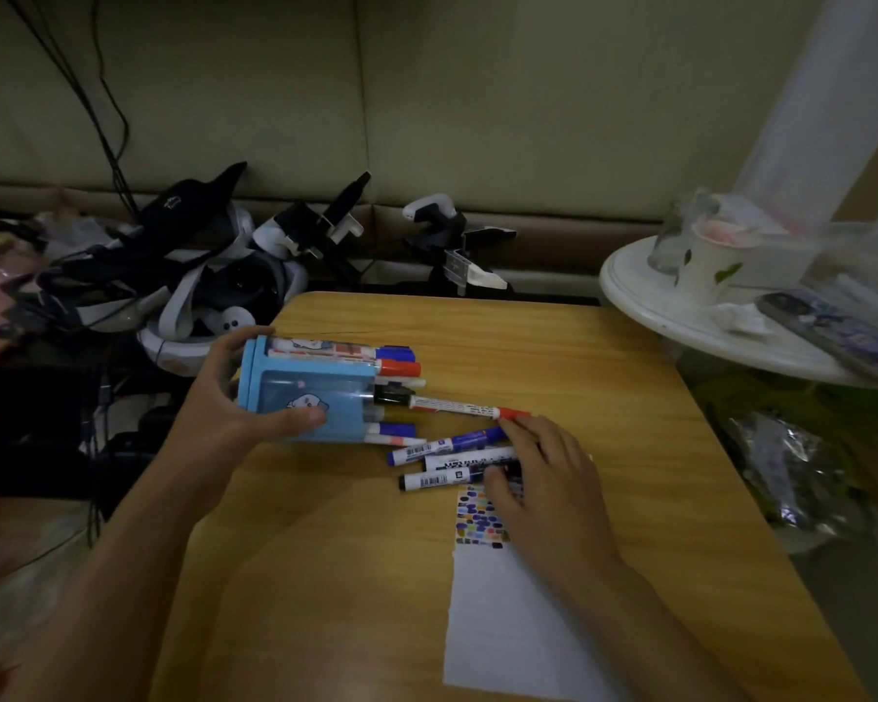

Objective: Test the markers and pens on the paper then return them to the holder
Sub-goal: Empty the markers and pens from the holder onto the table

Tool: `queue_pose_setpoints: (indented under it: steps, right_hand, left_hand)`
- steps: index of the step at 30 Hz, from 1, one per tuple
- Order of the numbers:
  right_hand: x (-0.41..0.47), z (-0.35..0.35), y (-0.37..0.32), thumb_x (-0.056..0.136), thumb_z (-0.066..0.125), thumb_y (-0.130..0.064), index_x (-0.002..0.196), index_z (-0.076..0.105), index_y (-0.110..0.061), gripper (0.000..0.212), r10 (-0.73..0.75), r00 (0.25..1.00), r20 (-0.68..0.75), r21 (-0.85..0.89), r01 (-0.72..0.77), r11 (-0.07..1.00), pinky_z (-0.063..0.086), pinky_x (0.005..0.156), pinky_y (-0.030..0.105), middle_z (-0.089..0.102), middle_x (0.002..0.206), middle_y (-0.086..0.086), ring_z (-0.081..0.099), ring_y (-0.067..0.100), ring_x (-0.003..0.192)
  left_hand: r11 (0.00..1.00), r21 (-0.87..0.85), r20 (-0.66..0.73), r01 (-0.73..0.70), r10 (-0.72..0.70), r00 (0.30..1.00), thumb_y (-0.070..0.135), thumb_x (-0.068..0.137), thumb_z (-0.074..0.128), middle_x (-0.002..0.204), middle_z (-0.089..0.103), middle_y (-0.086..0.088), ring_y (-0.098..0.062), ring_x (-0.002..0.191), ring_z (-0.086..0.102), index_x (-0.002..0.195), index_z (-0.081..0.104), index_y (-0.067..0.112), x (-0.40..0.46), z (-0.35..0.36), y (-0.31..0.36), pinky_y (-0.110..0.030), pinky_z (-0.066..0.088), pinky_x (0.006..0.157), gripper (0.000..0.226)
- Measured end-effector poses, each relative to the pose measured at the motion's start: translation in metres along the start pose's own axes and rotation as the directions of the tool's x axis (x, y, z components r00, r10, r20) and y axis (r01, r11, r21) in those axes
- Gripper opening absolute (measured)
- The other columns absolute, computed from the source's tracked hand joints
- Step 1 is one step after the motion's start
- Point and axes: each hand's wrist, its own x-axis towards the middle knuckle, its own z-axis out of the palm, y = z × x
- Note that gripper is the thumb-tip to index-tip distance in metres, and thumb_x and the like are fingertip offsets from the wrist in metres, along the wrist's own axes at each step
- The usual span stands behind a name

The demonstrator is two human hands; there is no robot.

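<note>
Holder [305, 392]: blue plastic, tipped on its side near the desk's [376, 575] far-left corner, mouth facing right. Left hand [234, 392] grips it, thumb curled over the near face, fingers wrapped round the base end.

Contents: several markers inside, caps (blue, red, white, black) sticking out of the mouth. One red-capped marker [470, 409] is half out, barrel pointing right, cap end approx. at the right hand's fingertips; whether it rests on the desk cannot be told.

Loose items: three markers lie just right of the holder, mid-desk, roughly parallel: blue marker [447, 444], a white-barrelled one [465, 459], and a black-ended one [434, 480]. Right hand [538, 478] lies over their right ends, fingers lightly bent and spread, touching them; no closed grasp visible (contact under the palm is hidden).

Paper [503, 625]: white sheet at the desk's near edge, right of centre, with a patch of coloured test marks [477, 519] at its far end, partly under the right hand.
</note>
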Motion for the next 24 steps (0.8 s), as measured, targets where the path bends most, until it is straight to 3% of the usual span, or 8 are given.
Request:
queue_pose_setpoints:
  steps: [2, 5, 10, 14, 17, 19, 22, 24]
  right_hand:
    - [0.0, 0.0, -0.002, 0.086, 0.017, -0.063, 0.153, 0.033, -0.029, 0.077, -0.007, 1.0, 0.023, 0.016, 0.007, 1.0, 0.021, 0.122, 0.038, 0.031, 0.156, -0.011, 0.02, 0.009, 0.146]
    - [-0.001, 0.001, -0.003, 0.087, 0.019, -0.065, 0.155, 0.03, -0.028, 0.078, -0.002, 0.998, 0.057, 0.039, -0.001, 0.999, 0.019, 0.123, 0.041, 0.025, 0.16, -0.01, 0.013, 0.009, 0.148]
    - [0.0, 0.0, -0.002, 0.095, 0.047, -0.059, 0.157, 0.022, -0.03, 0.073, -0.017, 0.999, 0.047, 0.032, 0.015, 0.999, 0.011, 0.125, 0.038, 0.017, 0.162, -0.012, 0.006, 0.008, 0.15]
    - [0.006, -0.001, 0.002, 0.094, 0.041, -0.067, 0.158, 0.007, -0.035, 0.08, -0.081, 0.993, 0.091, -0.052, 0.085, 0.995, -0.012, 0.121, 0.036, 0.0, 0.166, -0.016, -0.014, 0.002, 0.15]
    - [0.01, 0.001, 0.006, 0.092, 0.036, -0.07, 0.158, -0.003, -0.038, 0.083, -0.12, 0.983, 0.14, -0.082, 0.133, 0.988, -0.012, 0.123, 0.041, -0.008, 0.165, -0.018, -0.021, 0.0, 0.148]
    - [0.012, 0.002, 0.009, 0.089, 0.031, -0.074, 0.158, -0.004, -0.038, 0.085, -0.13, 0.978, 0.164, -0.084, 0.145, 0.986, -0.011, 0.124, 0.044, -0.01, 0.165, -0.018, -0.022, 0.001, 0.149]
    - [0.016, -0.001, 0.01, 0.083, 0.023, -0.081, 0.158, -0.001, -0.038, 0.09, -0.135, 0.975, 0.174, -0.082, 0.151, 0.985, -0.015, 0.122, 0.041, -0.007, 0.166, -0.016, -0.02, 0.004, 0.15]
    - [0.019, -0.005, 0.01, 0.079, 0.015, -0.089, 0.158, 0.0, -0.038, 0.095, -0.121, 0.975, 0.186, -0.064, 0.135, 0.989, -0.013, 0.123, 0.042, -0.008, 0.166, -0.014, -0.018, 0.006, 0.151]
  left_hand:
    - [1.0, -0.013, -0.011, 0.0, 0.0, 1.0, 0.017, 0.042, 0.096, 0.122, 0.057, 0.009, -0.019, 0.105, 0.066, 0.133, 0.048, 0.041, 0.0, -0.001, 0.0, -0.025, 0.06, 0.067, 0.106]
    - [1.0, -0.017, -0.001, 0.015, -0.015, 1.0, 0.032, 0.034, 0.093, 0.126, 0.055, 0.007, -0.02, 0.106, 0.066, 0.129, 0.05, 0.046, 0.0, -0.002, -0.001, -0.028, 0.06, 0.069, 0.105]
    - [1.0, -0.016, 0.0, -0.002, 0.002, 1.0, 0.034, 0.034, 0.092, 0.126, 0.057, 0.006, -0.017, 0.104, 0.067, 0.13, 0.05, 0.045, 0.0, -0.004, -0.002, -0.028, 0.06, 0.07, 0.106]
    - [1.0, -0.019, 0.001, 0.0, 0.0, 1.0, 0.035, 0.034, 0.091, 0.122, 0.058, 0.009, -0.01, 0.101, 0.068, 0.131, 0.05, 0.045, -0.001, -0.004, 0.0, -0.024, 0.059, 0.067, 0.105]
    - [1.0, -0.008, -0.019, -0.006, 0.006, 1.0, 0.017, 0.044, 0.097, 0.12, 0.059, 0.009, -0.012, 0.099, 0.068, 0.131, 0.05, 0.043, -0.001, -0.006, 0.0, -0.022, 0.058, 0.064, 0.103]
    - [1.0, 0.002, -0.043, -0.01, 0.01, 0.999, 0.009, 0.052, 0.09, 0.121, 0.058, 0.008, -0.015, 0.099, 0.067, 0.133, 0.049, 0.04, -0.001, -0.007, 0.0, -0.021, 0.058, 0.063, 0.096]
    - [1.0, 0.007, -0.024, 0.014, -0.014, 1.0, 0.009, 0.052, 0.086, 0.12, 0.056, 0.011, -0.016, 0.1, 0.066, 0.134, 0.048, 0.041, -0.001, -0.005, -0.002, -0.022, 0.059, 0.063, 0.096]
    - [0.999, 0.013, -0.003, 0.032, -0.032, 0.999, 0.016, 0.044, 0.096, 0.122, 0.054, 0.011, -0.016, 0.102, 0.064, 0.132, 0.049, 0.044, -0.001, -0.004, -0.003, -0.023, 0.059, 0.064, 0.103]
